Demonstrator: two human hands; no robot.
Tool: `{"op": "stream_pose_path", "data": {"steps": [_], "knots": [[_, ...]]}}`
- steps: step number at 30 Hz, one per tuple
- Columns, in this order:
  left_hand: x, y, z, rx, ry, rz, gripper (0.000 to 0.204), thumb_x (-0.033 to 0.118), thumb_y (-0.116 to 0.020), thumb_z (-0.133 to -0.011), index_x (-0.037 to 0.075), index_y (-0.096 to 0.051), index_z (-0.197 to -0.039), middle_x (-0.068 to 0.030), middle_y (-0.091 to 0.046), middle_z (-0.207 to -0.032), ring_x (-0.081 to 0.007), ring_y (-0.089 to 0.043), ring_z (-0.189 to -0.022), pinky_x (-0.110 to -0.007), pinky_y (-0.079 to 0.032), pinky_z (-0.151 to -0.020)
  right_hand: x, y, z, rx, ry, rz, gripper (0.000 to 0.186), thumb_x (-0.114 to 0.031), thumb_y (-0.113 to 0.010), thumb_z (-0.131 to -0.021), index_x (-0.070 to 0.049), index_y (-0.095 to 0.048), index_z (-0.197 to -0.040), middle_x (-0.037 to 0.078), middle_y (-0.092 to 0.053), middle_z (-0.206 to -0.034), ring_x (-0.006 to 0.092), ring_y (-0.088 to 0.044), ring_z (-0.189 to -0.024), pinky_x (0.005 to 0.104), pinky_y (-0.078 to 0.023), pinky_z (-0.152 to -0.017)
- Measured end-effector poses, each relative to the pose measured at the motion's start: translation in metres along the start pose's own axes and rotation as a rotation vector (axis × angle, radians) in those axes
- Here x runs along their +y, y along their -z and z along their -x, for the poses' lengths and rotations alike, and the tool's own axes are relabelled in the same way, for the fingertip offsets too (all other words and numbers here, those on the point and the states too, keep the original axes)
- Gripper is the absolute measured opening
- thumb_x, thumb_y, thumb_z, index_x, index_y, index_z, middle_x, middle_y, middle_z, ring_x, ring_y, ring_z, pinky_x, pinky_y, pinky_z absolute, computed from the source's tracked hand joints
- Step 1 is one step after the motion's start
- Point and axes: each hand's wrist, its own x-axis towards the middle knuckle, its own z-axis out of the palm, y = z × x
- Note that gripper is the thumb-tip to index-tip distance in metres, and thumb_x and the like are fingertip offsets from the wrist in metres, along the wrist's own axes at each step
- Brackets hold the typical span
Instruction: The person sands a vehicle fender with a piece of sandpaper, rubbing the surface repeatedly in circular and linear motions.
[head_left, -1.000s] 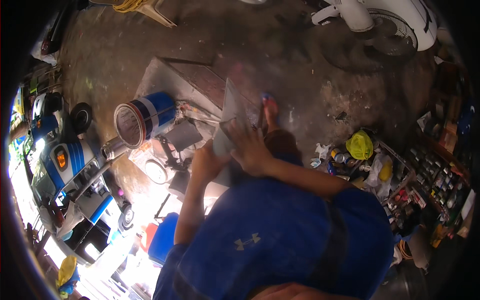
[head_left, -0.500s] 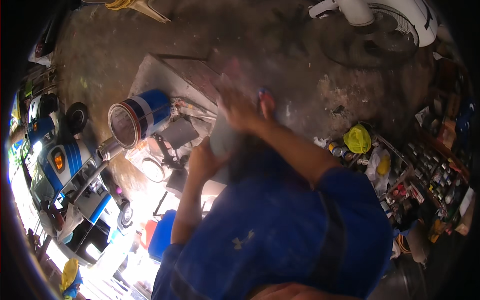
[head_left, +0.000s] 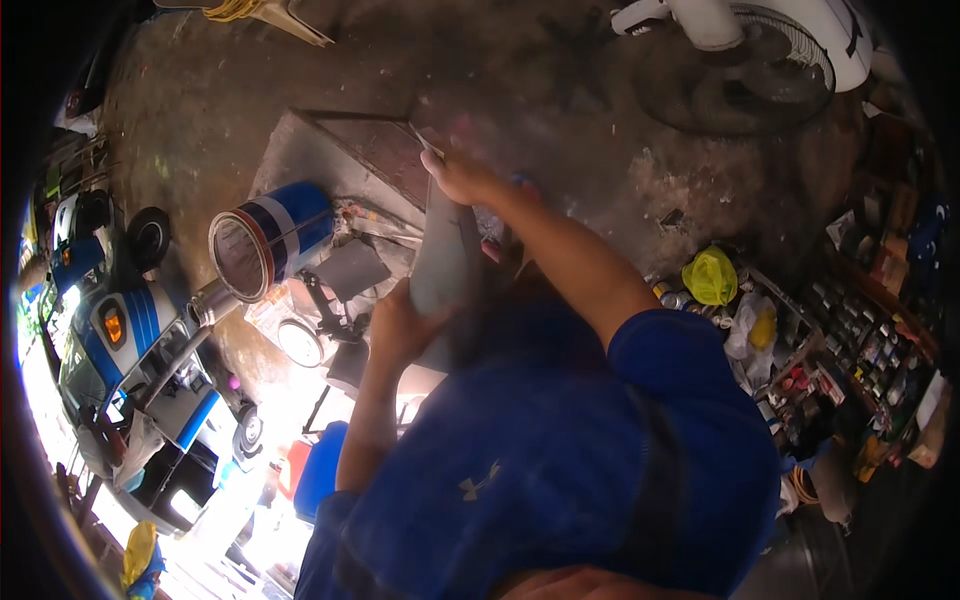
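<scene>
A smooth grey curved panel [head_left: 446, 255] stretches away from my body in the middle of the view. My left hand [head_left: 398, 325] grips its left edge near my chest, with the thumb over the surface. At the far end my right hand [head_left: 462, 178] is closed on a thin, flat, pale piece [head_left: 428, 138], whose kind I cannot make out. That hand lies at the panel's far tip, and its palm side is hidden. The panel's near end is in shadow against my blue shirt.
A blue and white bucket [head_left: 295, 225] lies tipped left of the panel, beside a dark grey plate [head_left: 350, 268] and a low stand [head_left: 285, 150]. A white fan [head_left: 740, 60] is at the far right. Crowded shelves [head_left: 850, 350] line the right; a blue-white vehicle [head_left: 130, 320] is left.
My right hand has moved a little farther out and to the left, to the panel's far tip, uncovering more of its surface. The left hand stays on the edge.
</scene>
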Motion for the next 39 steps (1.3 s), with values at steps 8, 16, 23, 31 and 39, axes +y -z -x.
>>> {"op": "stream_pose_path", "data": {"steps": [8,16,23,31,39], "knots": [[-0.016,-0.004,0.006,0.018,-0.006,-0.014,0.059,0.043,-0.090,-0.075,0.001,-0.072,-0.111,-0.0223,-0.077,-0.089,-0.0381,-0.077,-0.086,-0.046,-0.060,-0.074,-0.029,-0.072,0.129,0.284,0.217,0.191,0.073,-0.033,-0.051,-0.105,-0.021,-0.018,-0.169,0.020,-0.006,-0.175,0.0548,-0.011,-0.157,0.0742,-0.020,-0.118],[-0.003,0.006,0.005,-0.004,0.077,0.016,0.057,0.040,-0.091,-0.076,-0.004,-0.071,-0.106,-0.0229,-0.077,-0.089,-0.0360,-0.078,-0.085,-0.046,-0.061,-0.078,-0.019,-0.070,0.115,0.135,0.141,0.277,0.073,-0.034,-0.048,-0.106,-0.021,-0.014,-0.170,0.016,-0.005,-0.176,0.0546,-0.015,-0.156,0.0749,-0.022,-0.117],[0.013,0.002,-0.002,-0.013,0.005,-0.021,0.057,0.039,-0.090,-0.077,-0.004,-0.071,-0.109,-0.0231,-0.077,-0.090,-0.0361,-0.078,-0.086,-0.045,-0.061,-0.078,-0.032,0.009,0.045,0.138,-0.020,0.151,0.065,-0.041,-0.041,-0.109,-0.015,-0.022,-0.166,0.018,-0.018,-0.174,0.0526,-0.017,-0.156,0.0742,-0.024,-0.117],[-0.001,0.000,0.004,-0.017,0.038,0.003,0.056,0.040,-0.091,-0.076,-0.001,-0.071,-0.109,-0.0221,-0.077,-0.094,-0.0385,-0.077,-0.087,-0.047,-0.060,-0.076,-0.044,-0.056,0.174,-0.005,0.211,0.412,0.077,-0.030,-0.057,-0.102,-0.024,-0.019,-0.169,0.010,-0.007,-0.177,0.0458,-0.002,-0.161,0.0810,-0.020,-0.115],[-0.011,0.005,0.004,0.024,0.021,0.021,0.058,0.039,-0.093,-0.073,-0.003,-0.070,-0.106,-0.0223,-0.077,-0.089,-0.0356,-0.078,-0.083,-0.044,-0.061,-0.075,-0.026,-0.034,0.100,0.211,0.227,0.384,0.065,-0.034,-0.045,-0.107,-0.023,-0.022,-0.168,0.014,-0.029,-0.170,0.0512,-0.022,-0.154,0.0777,-0.019,-0.117]]}}
